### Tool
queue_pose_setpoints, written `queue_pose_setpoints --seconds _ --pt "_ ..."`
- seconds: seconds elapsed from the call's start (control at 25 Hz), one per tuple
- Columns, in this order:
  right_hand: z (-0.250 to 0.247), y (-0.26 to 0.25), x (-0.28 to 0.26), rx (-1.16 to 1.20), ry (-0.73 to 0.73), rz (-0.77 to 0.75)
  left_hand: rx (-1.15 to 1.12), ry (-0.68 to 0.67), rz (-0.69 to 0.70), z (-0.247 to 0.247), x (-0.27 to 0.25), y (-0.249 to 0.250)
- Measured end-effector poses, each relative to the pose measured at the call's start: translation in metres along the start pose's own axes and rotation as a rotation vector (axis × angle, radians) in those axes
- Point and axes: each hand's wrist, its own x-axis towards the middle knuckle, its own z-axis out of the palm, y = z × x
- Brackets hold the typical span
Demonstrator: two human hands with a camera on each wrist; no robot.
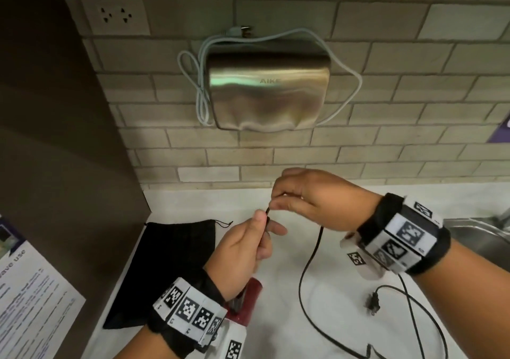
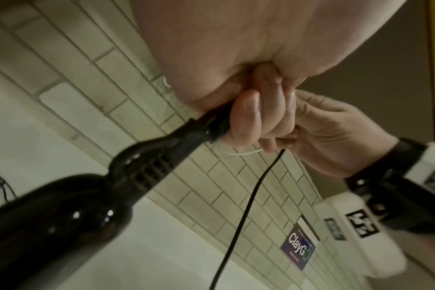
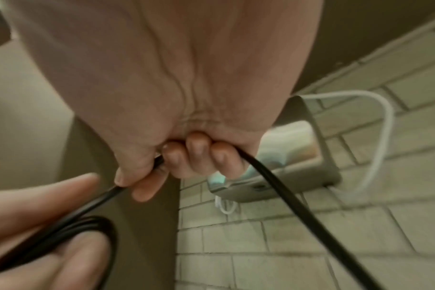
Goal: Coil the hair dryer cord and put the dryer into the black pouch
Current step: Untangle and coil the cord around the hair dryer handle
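My left hand (image 1: 242,248) grips the end of the hair dryer's handle, fingers (image 2: 246,117) curled round it where the cord comes out. The dark red dryer (image 1: 248,300) hangs below that wrist, over the counter; the left wrist view shows its dark body (image 2: 62,225). A loop or two of black cord (image 3: 92,223) lies against my left fingers. My right hand (image 1: 303,195) sits just right of the left one, fingers (image 3: 194,149) curled round the cord (image 1: 311,259). The rest of the cord trails loose on the counter to its plug (image 1: 372,302). The black pouch (image 1: 171,262) lies flat at the left.
The white counter (image 1: 276,336) meets a tiled wall bearing a steel hand dryer (image 1: 269,88) with a white cable (image 1: 356,82) and a wall socket (image 1: 116,15). A steel sink (image 1: 480,237) is at the right. A dark panel (image 1: 55,110) and a printed notice (image 1: 30,303) stand at the left.
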Motion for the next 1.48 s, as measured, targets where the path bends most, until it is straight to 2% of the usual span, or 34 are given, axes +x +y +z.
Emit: queue_pose_setpoints --seconds 0.16,0.28,0.36,0.48,0.56,0.64,0.76,0.88,1.0,1.08,1.16,1.24,1.32,1.4,1.48 --pt "0.031 0.027 0.014 0.324 0.111 0.122 -0.331 -0.083 -0.119 0.0 0.002 0.009" --pt "0.071 0.027 0.02 0.479 0.168 0.193 -0.601 -0.036 -0.132 -0.002 0.014 0.014" --pt "0.09 0.025 0.021 0.505 0.156 0.264 -0.686 0.024 -0.104 -0.001 0.023 0.013" --pt "0.107 0.012 0.014 0.376 0.069 0.299 -0.764 0.112 -0.077 -0.004 0.034 0.009" --pt "0.11 -0.001 0.004 0.239 -0.035 0.258 -0.69 0.2 -0.062 -0.011 0.041 0.001" --pt "0.1 -0.011 -0.005 0.149 -0.131 0.199 -0.381 0.217 -0.052 -0.013 0.046 -0.006" --pt "0.066 -0.01 -0.006 0.01 -0.17 0.101 -0.052 0.064 -0.108 -0.007 0.043 -0.015" --pt "0.037 0.0 -0.001 0.099 -0.151 0.056 0.093 -0.027 -0.103 -0.004 0.032 -0.013" --pt "0.033 0.026 0.004 0.259 -0.066 0.188 -0.019 -0.073 -0.238 -0.003 0.022 -0.005" --pt "0.049 0.04 0.005 0.453 0.064 0.246 -0.244 -0.145 -0.329 -0.001 0.017 0.0" --pt "0.075 0.047 0.003 0.56 0.134 0.273 -0.52 -0.182 -0.33 0.002 0.015 0.006" --pt "0.106 0.041 -0.002 0.616 0.091 0.29 -0.745 -0.139 -0.279 0.004 0.016 0.009" --pt "0.126 0.025 -0.009 0.523 0.079 0.31 -0.78 0.006 -0.207 0.009 0.021 0.009" --pt "0.129 0.005 -0.017 0.388 0.024 0.268 -0.671 0.176 -0.12 0.011 0.025 0.003" --pt "0.119 -0.014 -0.026 0.258 -0.109 0.206 -0.475 0.27 -0.067 0.008 0.028 -0.007"
